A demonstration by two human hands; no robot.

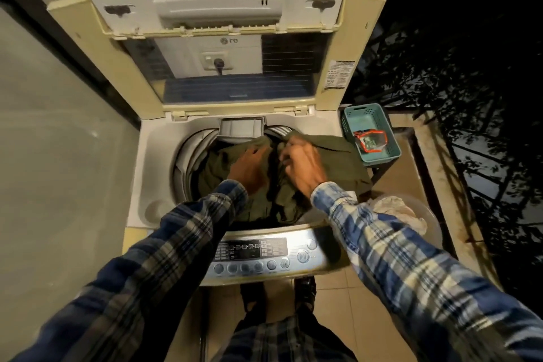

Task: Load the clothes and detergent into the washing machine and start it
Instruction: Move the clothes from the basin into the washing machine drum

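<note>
Two hands (279,164) on olive garment (332,153), mirrored logo (229,41) behind.

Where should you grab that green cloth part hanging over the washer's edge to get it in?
Probably the loose flap of the olive garment draped over the tub's right rim. Come from the right and above with the right hand, bunch that overhanging fold, then lift it inward over the drum.

Both arms reach forward in plaid sleeves, wrists close together. Left hand (249,169) lies flat, palm down, fingers spread a bit. Right hand (302,166) is curled up, knuckles up, fingers bunched.
</note>
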